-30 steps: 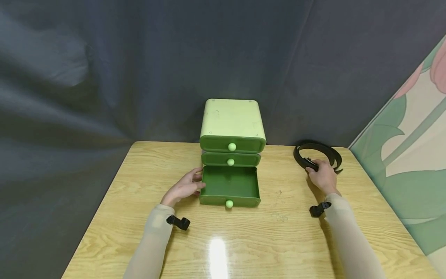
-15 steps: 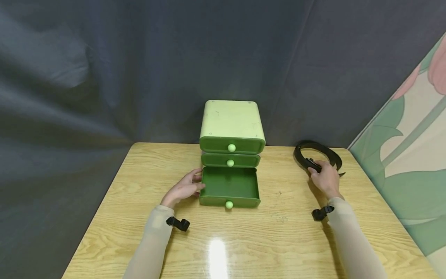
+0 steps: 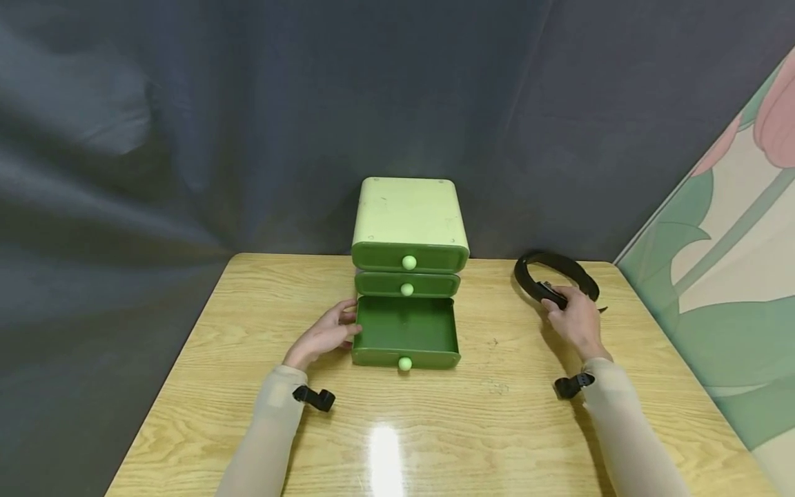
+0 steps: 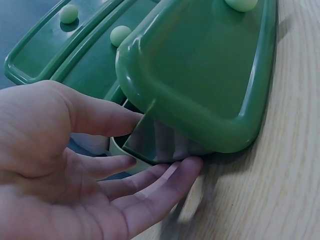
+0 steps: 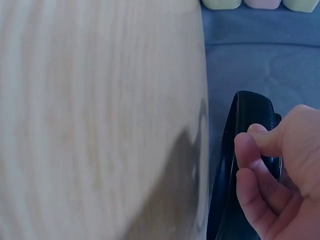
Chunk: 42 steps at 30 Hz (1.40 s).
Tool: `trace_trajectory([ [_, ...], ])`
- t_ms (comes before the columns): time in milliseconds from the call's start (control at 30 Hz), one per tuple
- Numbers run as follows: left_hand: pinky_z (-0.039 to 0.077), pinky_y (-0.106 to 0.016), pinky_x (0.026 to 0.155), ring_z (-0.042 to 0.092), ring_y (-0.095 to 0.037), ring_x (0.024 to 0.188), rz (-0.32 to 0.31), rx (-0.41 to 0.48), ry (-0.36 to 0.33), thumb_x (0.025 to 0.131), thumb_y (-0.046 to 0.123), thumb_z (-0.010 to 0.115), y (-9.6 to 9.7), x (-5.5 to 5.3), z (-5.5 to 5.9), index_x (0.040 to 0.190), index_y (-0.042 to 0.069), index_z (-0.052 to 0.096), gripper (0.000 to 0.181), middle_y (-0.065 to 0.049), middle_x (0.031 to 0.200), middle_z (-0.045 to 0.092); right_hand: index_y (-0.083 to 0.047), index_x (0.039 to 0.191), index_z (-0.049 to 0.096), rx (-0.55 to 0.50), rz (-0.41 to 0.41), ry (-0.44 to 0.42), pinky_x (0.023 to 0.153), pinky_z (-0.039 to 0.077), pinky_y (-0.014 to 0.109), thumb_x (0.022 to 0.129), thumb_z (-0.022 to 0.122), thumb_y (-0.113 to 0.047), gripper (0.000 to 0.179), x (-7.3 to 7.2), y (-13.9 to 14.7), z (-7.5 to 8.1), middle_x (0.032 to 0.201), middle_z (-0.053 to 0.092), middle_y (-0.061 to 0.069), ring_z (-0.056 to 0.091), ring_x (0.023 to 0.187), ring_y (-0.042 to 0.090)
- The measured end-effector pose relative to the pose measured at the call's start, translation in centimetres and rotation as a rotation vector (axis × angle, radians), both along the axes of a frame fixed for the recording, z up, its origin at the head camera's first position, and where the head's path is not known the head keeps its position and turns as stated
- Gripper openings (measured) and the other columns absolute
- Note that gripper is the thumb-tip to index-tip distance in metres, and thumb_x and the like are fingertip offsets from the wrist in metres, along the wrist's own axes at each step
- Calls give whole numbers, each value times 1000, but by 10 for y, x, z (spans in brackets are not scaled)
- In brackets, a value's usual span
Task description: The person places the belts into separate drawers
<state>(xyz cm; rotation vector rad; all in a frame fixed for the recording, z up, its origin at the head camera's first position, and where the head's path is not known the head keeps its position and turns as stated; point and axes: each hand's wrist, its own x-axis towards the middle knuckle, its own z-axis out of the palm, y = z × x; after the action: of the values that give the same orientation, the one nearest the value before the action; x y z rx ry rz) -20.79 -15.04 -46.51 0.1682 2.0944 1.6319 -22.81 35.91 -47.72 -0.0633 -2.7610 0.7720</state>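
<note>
A coiled black belt sits at the right rear of the table. My right hand pinches it near the buckle, thumb and fingers meeting over the strap in the right wrist view. Part of the buckle is hidden by the hand. At centre stands a small drawer cabinet, cream on top with green drawer fronts. Its bottom drawer is pulled out and shows a bare green floor. My left hand rests at that drawer's left side, thumb at the top edge, fingers fairly straight along the outer wall.
The upper drawer and the middle drawer are in, each with a round pale green knob. A dark curtain hangs behind the wooden table. A flower-patterned panel borders the right side.
My right hand shifts slightly right and towards me, keeping its pinch on the belt, whose coil moves a little. The left hand stays at the drawer. The head view drifts slightly.
</note>
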Motion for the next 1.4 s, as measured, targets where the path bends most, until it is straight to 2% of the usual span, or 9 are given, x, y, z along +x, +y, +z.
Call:
trace_trajectory([
  [300, 58, -53, 105, 57, -47, 138, 24, -11, -12, 108, 6, 51, 1, 0, 1, 170, 4, 15, 71, -32, 166, 36, 6, 135, 67, 4, 30, 72, 91, 49, 69, 103, 71, -20, 42, 9, -15, 12, 132, 66, 33, 64, 111, 57],
  [400, 58, -53, 105, 57, -47, 138, 22, -12, -12, 108, 5, 51, 1, 0, 0, 170, 4, 15, 71, -32, 166, 36, 6, 133, 69, 13, 40, 107, 88, 51, 67, 101, 72, -18, 39, 13, -19, 16, 132, 67, 32, 68, 103, 54],
  [567, 58, -53, 104, 57, -48, 138, 2, -19, 1, 109, 6, 49, 0, 0, 2, 170, 3, 15, 70, -32, 166, 35, 7, 129, 70, 26, 62, 167, 73, 56, 52, 99, 75, -13, 36, 22, -25, 23, 128, 69, 31, 73, 82, 44],
  [767, 57, -54, 105, 55, -49, 139, -11, -14, 2, 109, 7, 48, -2, 0, 1, 170, 3, 14, 70, -33, 166, 34, 6, 123, 73, 23, 83, 210, 67, 54, 38, 96, 78, -10, 32, 32, -30, 28, 122, 71, 29, 72, 77, 40],
  [1033, 58, -54, 104, 54, -50, 140, -29, -15, -8, 108, 5, 47, -2, 0, 2, 170, 3, 12, 71, -33, 166, 32, 5, 120, 74, 18, 101, 210, 61, 51, 27, 95, 78, -10, 29, 44, -34, 30, 121, 72, 28, 71, 72, 33],
  [1400, 59, -54, 102, 56, -48, 137, -58, -32, 3, 104, 2, 48, -4, 1, 3, 170, 3, 11, 75, -33, 164, 35, 4, 119, 75, 35, 81, 201, 59, 48, 29, 93, 80, -11, 31, 58, -40, 30, 117, 74, 27, 67, 66, 24],
])
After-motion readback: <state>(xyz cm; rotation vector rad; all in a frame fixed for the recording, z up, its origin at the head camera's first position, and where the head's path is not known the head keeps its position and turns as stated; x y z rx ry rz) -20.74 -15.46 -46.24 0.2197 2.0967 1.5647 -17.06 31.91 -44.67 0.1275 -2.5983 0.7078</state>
